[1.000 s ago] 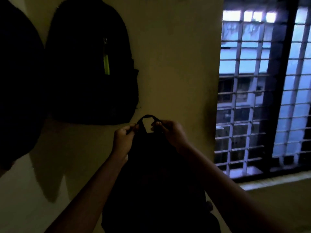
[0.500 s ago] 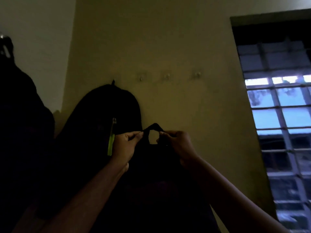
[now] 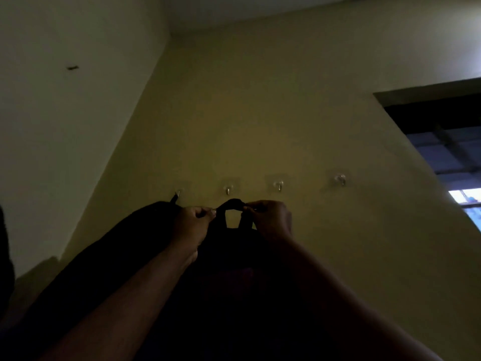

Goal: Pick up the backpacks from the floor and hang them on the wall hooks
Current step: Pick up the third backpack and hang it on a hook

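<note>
I hold a black backpack [image 3: 229,269] up against the wall by its top loop [image 3: 231,203]. My left hand [image 3: 191,224] pinches the loop's left end and my right hand [image 3: 269,221] pinches its right end, stretching it open. The loop sits just below a small metal wall hook [image 3: 227,190]. Two more bare hooks, one [image 3: 279,186] and another [image 3: 339,179], follow to the right. Another black backpack [image 3: 125,243] hangs from the leftmost hook [image 3: 177,194], partly behind my left arm.
A dark bag edge [image 3: 5,256] shows at the far left. A window opening [image 3: 453,142] with bars lies at the right. The two walls meet in a corner [image 3: 145,100] to the left of the hooks. The room is dim.
Both hands have raised the backpack's loop up the wall, from below the hanging bag to just under the second hook. The view has tilted upward.
</note>
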A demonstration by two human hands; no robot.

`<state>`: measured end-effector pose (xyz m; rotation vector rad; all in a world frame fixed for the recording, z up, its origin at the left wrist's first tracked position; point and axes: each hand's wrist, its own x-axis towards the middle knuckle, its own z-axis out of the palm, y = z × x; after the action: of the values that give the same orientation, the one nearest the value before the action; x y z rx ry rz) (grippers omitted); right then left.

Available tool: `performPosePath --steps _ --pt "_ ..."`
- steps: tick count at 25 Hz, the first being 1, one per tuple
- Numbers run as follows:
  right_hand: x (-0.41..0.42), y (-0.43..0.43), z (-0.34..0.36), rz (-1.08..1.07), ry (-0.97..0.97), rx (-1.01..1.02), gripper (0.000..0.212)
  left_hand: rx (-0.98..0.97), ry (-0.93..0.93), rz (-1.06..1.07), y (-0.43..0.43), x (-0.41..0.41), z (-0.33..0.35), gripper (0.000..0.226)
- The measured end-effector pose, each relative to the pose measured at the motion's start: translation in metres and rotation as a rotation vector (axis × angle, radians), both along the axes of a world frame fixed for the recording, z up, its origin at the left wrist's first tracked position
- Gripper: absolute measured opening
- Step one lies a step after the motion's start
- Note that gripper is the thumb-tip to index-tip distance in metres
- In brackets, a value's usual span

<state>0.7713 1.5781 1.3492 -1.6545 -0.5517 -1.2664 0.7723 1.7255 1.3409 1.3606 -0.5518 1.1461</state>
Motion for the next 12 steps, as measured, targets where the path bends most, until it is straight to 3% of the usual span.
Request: performPosePath --steps 12 --pt "0.057 0.024 0.083 -0.124 -0.185 -0.028 0.024 0.019 -0.221 0.311 0.009 0.066 0.08 0.021"
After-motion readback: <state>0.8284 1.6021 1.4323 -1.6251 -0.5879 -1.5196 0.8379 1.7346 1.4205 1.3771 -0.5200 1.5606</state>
